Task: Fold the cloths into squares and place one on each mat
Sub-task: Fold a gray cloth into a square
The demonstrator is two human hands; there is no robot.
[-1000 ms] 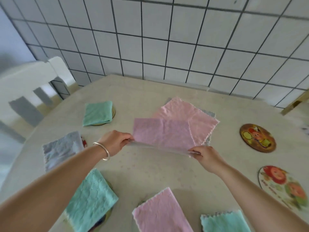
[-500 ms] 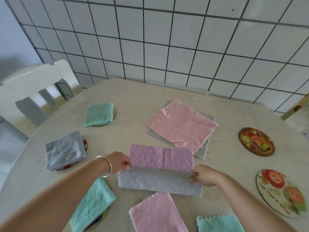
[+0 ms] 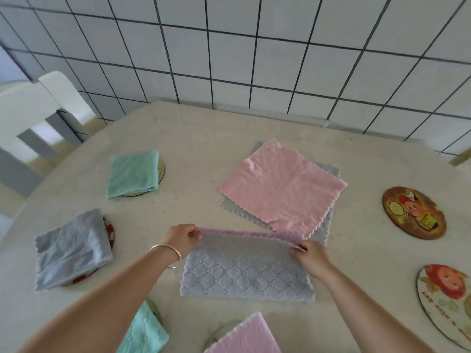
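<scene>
A cloth, grey on one side and purple on the other [image 3: 244, 271], lies folded in half on the table in front of me. My left hand [image 3: 182, 238] pinches its far left corner and my right hand [image 3: 309, 253] pinches its far right corner at the fold. Beyond it a pink cloth [image 3: 280, 186] lies flat on top of a grey cloth [image 3: 323, 225]. Folded cloths sit on mats: teal [image 3: 132, 173] at far left, grey [image 3: 70, 249] at left, teal [image 3: 145, 332] and pink [image 3: 244, 337] near me. Two round picture mats [image 3: 414, 212] [image 3: 446, 301] at the right are bare.
A round beige table [image 3: 198, 138] stands against a white tiled wall [image 3: 254, 59]. A white chair [image 3: 33, 115] is at the far left. A wooden chair part [image 3: 461, 157] shows at the right edge.
Both hands lowered the grey-and-purple cloth from the air to the table and folded it in half, so the grey side now faces up with a purple strip at the fold.
</scene>
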